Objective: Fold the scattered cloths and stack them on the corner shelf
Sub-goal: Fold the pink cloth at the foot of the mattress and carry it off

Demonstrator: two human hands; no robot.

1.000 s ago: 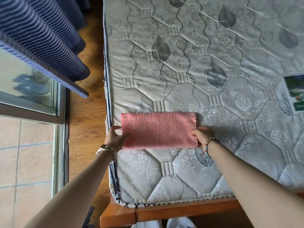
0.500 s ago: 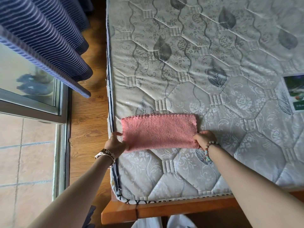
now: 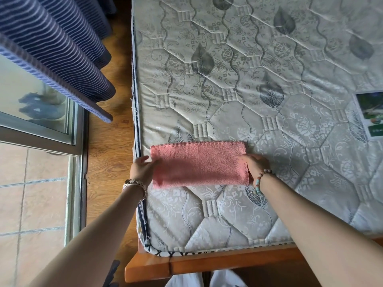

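A pink terry cloth (image 3: pixel 199 164) lies folded into a long strip on the quilted mattress (image 3: pixel 248 90), near its front left corner. My left hand (image 3: pixel 143 170) holds the strip's left end at the mattress edge, thumb on top. At the right end, my right hand (image 3: pixel 256 164) grips the cloth, and that end's near corner is raised slightly off the mattress. The fingers of both hands are partly hidden by the cloth. No shelf is in view.
The mattress sits on a wooden bed frame (image 3: pixel 207 264). A narrow strip of wood floor (image 3: pixel 107 141) runs along its left side. Striped blue curtains (image 3: pixel 51 48) and a glass sliding door (image 3: pixel 37 131) stand further left. A printed label (image 3: pixel 371 114) lies at the mattress's right.
The cloth stays in place as a folded strip. Both hands have shifted their hold on its ends, and the right end's near corner now lifts a little.
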